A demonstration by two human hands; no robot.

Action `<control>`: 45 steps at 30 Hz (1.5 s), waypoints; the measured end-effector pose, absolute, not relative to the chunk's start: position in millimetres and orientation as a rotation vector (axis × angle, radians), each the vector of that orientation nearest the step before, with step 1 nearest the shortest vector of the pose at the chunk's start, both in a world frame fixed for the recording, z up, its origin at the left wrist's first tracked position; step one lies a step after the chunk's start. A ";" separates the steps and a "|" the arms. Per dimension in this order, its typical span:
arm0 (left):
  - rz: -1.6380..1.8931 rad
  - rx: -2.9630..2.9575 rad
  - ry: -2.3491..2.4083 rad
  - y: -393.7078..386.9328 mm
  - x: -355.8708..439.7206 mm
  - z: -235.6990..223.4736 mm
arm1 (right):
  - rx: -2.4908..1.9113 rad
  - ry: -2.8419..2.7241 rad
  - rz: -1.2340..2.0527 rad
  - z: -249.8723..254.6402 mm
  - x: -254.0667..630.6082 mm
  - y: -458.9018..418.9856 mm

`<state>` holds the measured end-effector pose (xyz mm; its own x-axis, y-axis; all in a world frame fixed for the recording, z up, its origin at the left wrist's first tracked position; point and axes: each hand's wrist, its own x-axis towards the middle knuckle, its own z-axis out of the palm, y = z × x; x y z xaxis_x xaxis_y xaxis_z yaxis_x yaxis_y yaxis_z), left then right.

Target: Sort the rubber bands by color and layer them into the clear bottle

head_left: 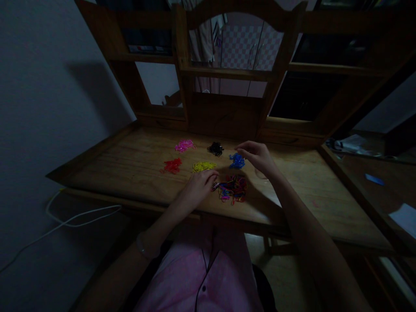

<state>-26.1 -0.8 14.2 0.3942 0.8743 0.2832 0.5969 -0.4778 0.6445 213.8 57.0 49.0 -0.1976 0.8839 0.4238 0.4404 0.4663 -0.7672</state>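
Observation:
A mixed pile of coloured rubber bands [234, 189] lies on the wooden desk in front of me. At its left edge is my left hand [202, 184], its fingers closed together; what sits between the fingertips is too dark to make out. My right hand [256, 154] hovers over the blue rubber bands [237, 161] with thumb and fingers pinched; anything in the pinch is too small to tell. Beyond my left hand are the yellow bands [203, 167], with red bands [173, 165] to their left. Farther back lie pink bands [185, 145] and black bands [216, 149].
The desk [130, 164] has a wooden shelf frame [224, 74] along its back edge. A white cable [84, 214] loops at the left. On the right, a lower surface carries a blue card [374, 179] and white paper [404, 219]. The room is dim.

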 end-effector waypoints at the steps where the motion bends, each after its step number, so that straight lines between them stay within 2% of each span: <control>1: 0.836 2.221 1.270 -0.2 -24.2 12.5 | -1.125 -1.885 0.616 49.1 213.8 56.0; 8: 0.824 2.364 1.233 8.7 -13.0 16.5 | -1.124 -2.221 0.502 41.1 205.9 50.7; 13: 0.617 2.564 0.955 23.7 -3.5 19.4 | -1.126 -2.111 0.419 41.8 208.0 53.8; 20: 0.369 2.597 0.858 61.4 -2.2 17.1 | -1.141 -1.878 0.298 45.7 212.0 56.7; 33: 0.520 2.257 0.836 34.9 -17.8 47.7 | -1.152 -1.763 0.371 43.9 214.3 58.8; 37: 0.572 2.246 0.865 43.8 -30.2 52.9 | -1.138 -1.749 0.493 47.1 213.9 57.3; 42: 0.647 2.228 0.886 45.6 -34.2 55.4 | -0.981 -1.954 1.022 54.5 201.4 45.3; 45: 0.734 2.236 0.920 39.9 -29.6 55.7 | -0.945 -2.024 1.181 53.8 193.0 40.0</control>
<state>-29.6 39.9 55.7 0.6059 0.7529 0.2570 0.4177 -0.5760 0.7027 193.0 40.0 53.8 -0.5626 0.8140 0.1443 0.2747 0.3487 -0.8961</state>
